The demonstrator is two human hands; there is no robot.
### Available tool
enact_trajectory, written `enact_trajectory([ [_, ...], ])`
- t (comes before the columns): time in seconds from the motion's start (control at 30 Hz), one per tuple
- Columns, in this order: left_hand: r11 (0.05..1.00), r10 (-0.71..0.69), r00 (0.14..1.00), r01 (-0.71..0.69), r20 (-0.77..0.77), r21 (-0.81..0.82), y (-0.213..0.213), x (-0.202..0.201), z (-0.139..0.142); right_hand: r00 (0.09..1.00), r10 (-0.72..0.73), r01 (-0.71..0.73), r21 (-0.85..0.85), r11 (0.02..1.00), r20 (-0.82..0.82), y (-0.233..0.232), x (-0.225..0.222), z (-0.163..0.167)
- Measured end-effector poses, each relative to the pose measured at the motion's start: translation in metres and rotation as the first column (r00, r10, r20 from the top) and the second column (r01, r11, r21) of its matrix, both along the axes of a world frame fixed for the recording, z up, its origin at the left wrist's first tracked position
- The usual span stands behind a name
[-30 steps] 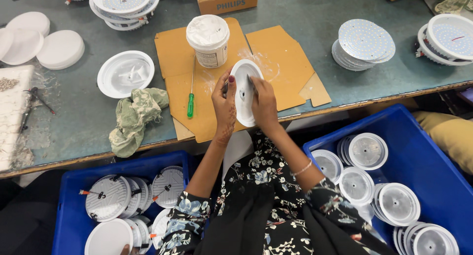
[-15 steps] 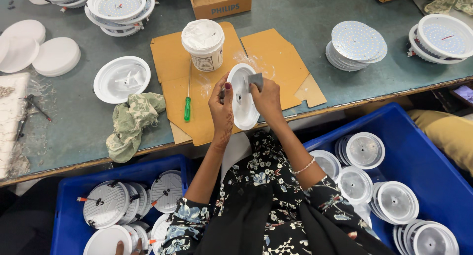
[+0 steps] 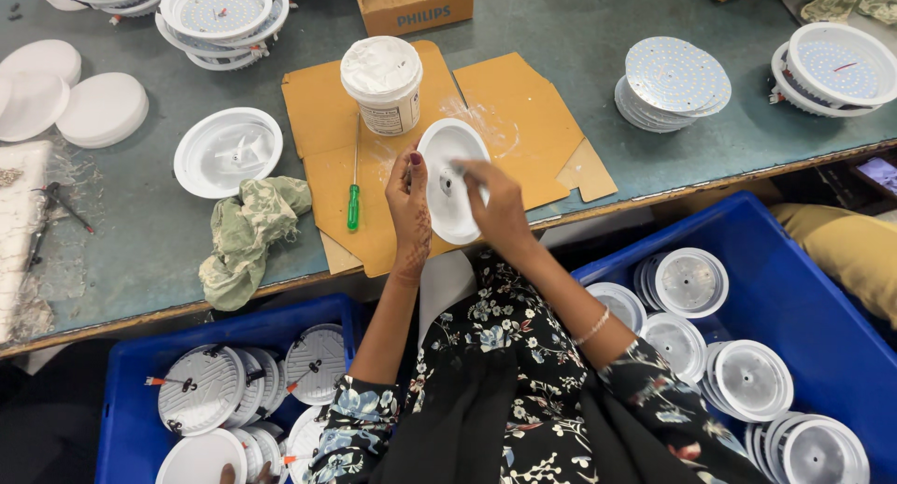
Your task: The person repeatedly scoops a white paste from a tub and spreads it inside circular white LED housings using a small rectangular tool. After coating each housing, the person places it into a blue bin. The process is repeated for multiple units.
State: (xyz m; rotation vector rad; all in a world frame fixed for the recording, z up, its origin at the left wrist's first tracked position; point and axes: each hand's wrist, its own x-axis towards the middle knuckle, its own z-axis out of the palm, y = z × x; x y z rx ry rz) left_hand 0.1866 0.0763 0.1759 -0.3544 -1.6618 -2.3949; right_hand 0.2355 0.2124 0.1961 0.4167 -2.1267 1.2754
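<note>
left hand: grips the left rim of a white round lamp housing, holds it tilted over the cardboard sheet
right hand: fingers pinched and pressed into the housing's inner face near the centre hole; looks like spreading something, but what sits under the fingertips can't be made out
housing position: above the front edge of the bench, just in front of the paste tub
paste tub: open, white compound to the brim, stands on the cardboard; white smears on the cardboard beside it
screwdriver: green handle, lies on the cardboard left of the left hand, not touched
rag: crumpled, left of the cardboard
done, judging by layout: left blue bin holds ribbed units with wires; looks like finished stock
left, judging by layout: right blue bin holds bare metal-faced housings; stack of LED discs and one empty housing wait on the bench
status: mid-batch, current unit in the paste step, no disc fitted in it yet
</note>
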Motion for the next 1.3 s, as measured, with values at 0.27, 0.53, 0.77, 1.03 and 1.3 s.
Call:
enact_trajectory([
  [0.27,0.997,-0.050,0.998,0.048,0.030,0.060,-0.003,-0.007,-0.006,0.999,-0.040,0.040,-0.010,0.999,0.007,-0.011,-0.032,0.009],
  [0.53,0.997,-0.041,0.995,0.036,0.088,0.061,-0.008,-0.012,-0.009,0.980,0.199,-0.185,0.296,0.937,-0.021,-0.007,0.026,0.004],
  [0.77,0.987,-0.093,0.994,0.084,0.063,0.135,-0.011,-0.008,-0.008,0.994,0.104,-0.109,0.185,0.977,0.034,0.020,0.012,-0.008],
  [1.03,0.994,-0.022,0.994,0.010,0.110,0.109,-0.001,-0.012,-0.012,0.999,0.016,-0.011,0.145,0.989,-0.034,0.002,-0.011,-0.001],
  [1.3,0.991,0.035,0.997,-0.043,0.069,0.128,0.000,-0.015,-0.022,0.992,0.075,-0.087,0.124,0.988,0.104,0.017,0.036,-0.027],
])
